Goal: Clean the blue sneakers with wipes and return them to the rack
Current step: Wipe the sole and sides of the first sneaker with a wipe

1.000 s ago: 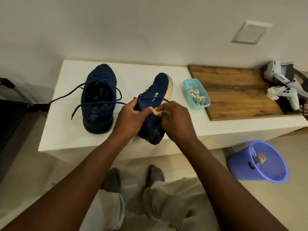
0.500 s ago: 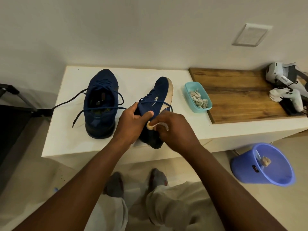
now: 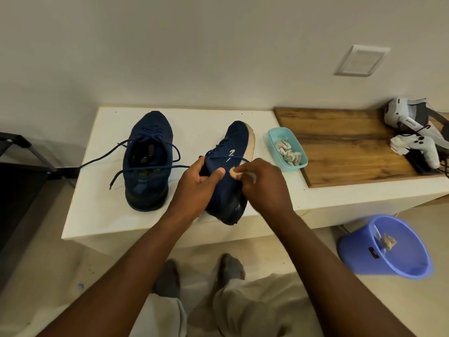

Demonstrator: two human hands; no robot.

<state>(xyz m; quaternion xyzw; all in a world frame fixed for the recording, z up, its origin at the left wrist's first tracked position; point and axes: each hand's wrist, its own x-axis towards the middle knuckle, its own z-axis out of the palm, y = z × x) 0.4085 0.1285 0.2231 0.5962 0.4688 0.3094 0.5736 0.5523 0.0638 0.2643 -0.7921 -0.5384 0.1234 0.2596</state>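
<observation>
Two blue sneakers are on the white bench (image 3: 102, 205). The left sneaker (image 3: 147, 159) stands upright with its laces loose. The right sneaker (image 3: 230, 152) is tipped on its side, its pale sole facing right. My left hand (image 3: 196, 188) grips this tipped sneaker at its collar, thumb across the side. My right hand (image 3: 262, 186) pinches a small crumpled wipe (image 3: 233, 172) against the sneaker's blue side, near the heel. The heel end of the shoe is partly hidden behind both hands.
A light blue tub (image 3: 286, 149) of rolled wipes sits right of the sneakers, beside a wooden board (image 3: 345, 144). White game controllers (image 3: 418, 142) lie at the far right. A blue bucket (image 3: 386, 246) holding a used wipe stands on the floor. A dark frame (image 3: 19, 152) is at left.
The view has tilted, so the bench sits lower in frame. My right hand has slid the wipe slightly along the sneaker's side; my left hand keeps its hold on the shoe.
</observation>
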